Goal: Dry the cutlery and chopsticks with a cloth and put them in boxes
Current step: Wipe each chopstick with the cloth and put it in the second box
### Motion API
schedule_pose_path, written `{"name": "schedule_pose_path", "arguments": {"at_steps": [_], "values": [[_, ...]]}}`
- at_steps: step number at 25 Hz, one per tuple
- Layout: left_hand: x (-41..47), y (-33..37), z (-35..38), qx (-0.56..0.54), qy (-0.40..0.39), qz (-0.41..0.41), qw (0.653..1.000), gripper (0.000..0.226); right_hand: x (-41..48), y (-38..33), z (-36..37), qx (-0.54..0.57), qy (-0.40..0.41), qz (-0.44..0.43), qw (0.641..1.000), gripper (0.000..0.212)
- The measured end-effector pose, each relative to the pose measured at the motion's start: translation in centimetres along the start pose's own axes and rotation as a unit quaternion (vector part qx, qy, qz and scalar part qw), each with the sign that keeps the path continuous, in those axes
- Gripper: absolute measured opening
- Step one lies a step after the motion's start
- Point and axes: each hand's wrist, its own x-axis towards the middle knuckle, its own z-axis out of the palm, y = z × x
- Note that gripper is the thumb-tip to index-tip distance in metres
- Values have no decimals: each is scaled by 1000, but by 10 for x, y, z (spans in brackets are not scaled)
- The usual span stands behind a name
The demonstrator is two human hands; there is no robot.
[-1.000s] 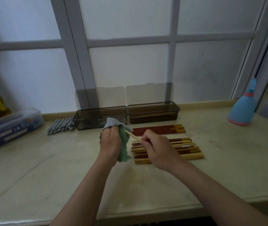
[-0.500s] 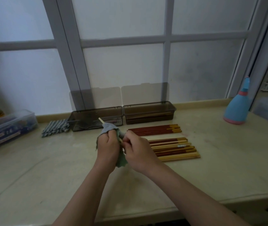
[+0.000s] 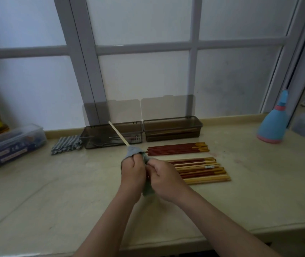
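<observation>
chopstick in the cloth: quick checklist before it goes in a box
1. The cloth in the left hand wraps the chopstick: ok.
2. The right hand pinches its near end: ok.
3. It is dry along its whole length: cannot tell.
4. The right box, which looks to hold chopsticks already, has its lid up: ok.
5. The way to that box is free: ok, only the far row of chopsticks lies flat in front of it.
</observation>
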Motion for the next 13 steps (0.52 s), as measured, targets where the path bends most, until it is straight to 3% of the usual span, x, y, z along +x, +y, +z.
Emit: {"name": "schedule_pose_path", "arguments": {"at_steps": [4, 6, 9, 13], "values": [[4, -1, -12, 16, -55, -49, 997, 31, 2, 2, -15, 38, -45, 81, 995, 33], [5, 3, -15, 51, -143, -76, 985, 31, 11, 2, -26, 104, 0, 126, 987, 34], [1, 3, -11, 79, -283, -47, 955, 31, 27, 0, -31, 221, 8, 149, 964, 31], [4, 5, -12, 62, -305, -52, 949, 31, 34, -4, -20, 291, 55, 180, 938, 27]]}}
